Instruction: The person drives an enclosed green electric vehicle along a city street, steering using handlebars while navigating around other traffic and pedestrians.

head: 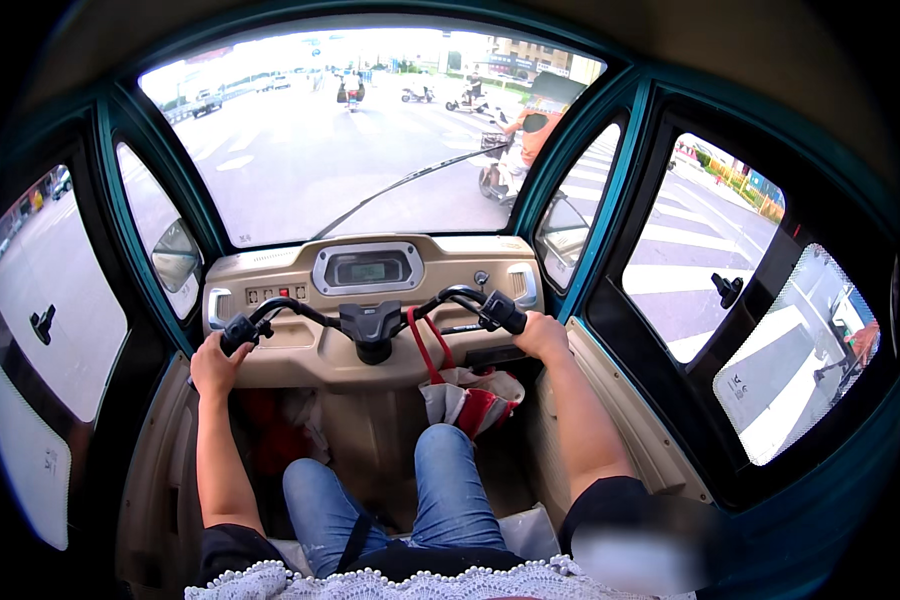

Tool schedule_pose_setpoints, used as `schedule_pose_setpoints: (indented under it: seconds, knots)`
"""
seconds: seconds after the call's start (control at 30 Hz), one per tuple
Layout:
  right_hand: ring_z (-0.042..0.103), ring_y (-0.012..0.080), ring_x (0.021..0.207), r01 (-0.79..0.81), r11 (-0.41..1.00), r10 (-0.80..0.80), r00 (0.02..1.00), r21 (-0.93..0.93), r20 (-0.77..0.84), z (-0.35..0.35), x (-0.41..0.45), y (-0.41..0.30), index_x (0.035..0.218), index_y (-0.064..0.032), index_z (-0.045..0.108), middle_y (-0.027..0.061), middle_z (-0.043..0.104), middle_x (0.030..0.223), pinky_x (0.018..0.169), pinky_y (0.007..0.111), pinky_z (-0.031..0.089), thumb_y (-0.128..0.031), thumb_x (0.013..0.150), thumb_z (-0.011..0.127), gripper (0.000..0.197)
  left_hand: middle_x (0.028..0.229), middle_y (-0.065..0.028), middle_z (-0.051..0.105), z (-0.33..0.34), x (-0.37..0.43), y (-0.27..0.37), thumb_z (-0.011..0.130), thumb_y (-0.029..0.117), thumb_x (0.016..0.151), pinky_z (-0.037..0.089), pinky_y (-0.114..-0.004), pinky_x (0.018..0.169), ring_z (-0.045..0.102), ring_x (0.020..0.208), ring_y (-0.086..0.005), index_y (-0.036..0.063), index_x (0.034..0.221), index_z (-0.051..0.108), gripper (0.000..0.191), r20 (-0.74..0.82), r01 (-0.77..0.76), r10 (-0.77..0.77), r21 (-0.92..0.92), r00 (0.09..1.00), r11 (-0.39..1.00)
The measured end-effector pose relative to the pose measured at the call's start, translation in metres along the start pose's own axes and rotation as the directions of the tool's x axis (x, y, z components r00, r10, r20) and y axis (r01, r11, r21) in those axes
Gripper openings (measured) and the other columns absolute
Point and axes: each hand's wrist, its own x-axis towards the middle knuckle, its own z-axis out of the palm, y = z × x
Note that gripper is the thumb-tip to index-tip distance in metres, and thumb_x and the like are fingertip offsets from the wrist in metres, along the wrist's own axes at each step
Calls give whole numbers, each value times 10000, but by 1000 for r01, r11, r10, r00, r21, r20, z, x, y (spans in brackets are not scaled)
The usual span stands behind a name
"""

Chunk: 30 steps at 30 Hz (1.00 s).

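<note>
I sit in a small enclosed vehicle behind a black handlebar (371,321). My left hand (216,367) is wrapped around the left grip, its thumb near the switch housing (240,330). On the other side my right hand (544,336) grips the right handlebar grip (514,319). Between them, a red-strapped cloth bag (465,397) in red, white and grey hangs from the bar. Behind the bar, the beige dashboard (292,266) carries a lit display (367,270), a row of switches (276,294) including a red one, and a round key switch (481,277).
A windscreen wiper (412,176) crosses the windscreen. Outside at right, close by, a person in orange (536,135) rides a scooter (502,176). Farther ahead are another rider (351,86), more scooters (418,94) and a vehicle (207,103). Crosswalk stripes (690,244) show through the right window.
</note>
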Motion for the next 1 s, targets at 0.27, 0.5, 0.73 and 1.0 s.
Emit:
schedule_pose_setpoints:
  seconds: [0.27,0.5,0.73,1.0]
  knots:
    - [648,320,952,21,999,-24,996,31,91,-3,4,2,990,-105,682,163,682,996,852,411,517,-327,651,723,407,955,-155,678,-1,-2,2,776,486,656,505,-419,767,643,881,-341,26,1052,642,622,-19,18,-17,27,1000,999]
    - [645,339,933,28,999,-32,996,46,87,-3,1,0,958,-78,672,173,682,957,829,427,515,-289,639,742,388,889,-131,673,2,-3,0,762,504,662,499,-425,724,639,837,-332,36,985,639,581,-47,-20,24,76,999,997]
    - [649,330,924,22,999,-25,998,43,60,-7,0,-5,935,-86,670,168,684,950,829,424,518,-307,652,711,361,892,-139,669,-1,1,4,752,474,684,488,-432,708,633,836,-355,47,927,626,506,-38,-26,29,60,999,998]
    - [653,332,906,-21,1000,20,1000,17,19,-7,-9,-10,925,-87,667,166,687,923,812,425,523,-309,670,707,341,868,-164,675,-12,7,7,724,560,685,499,-435,728,644,838,-358,58,1003,623,603,145,34,-51,116,988,993]
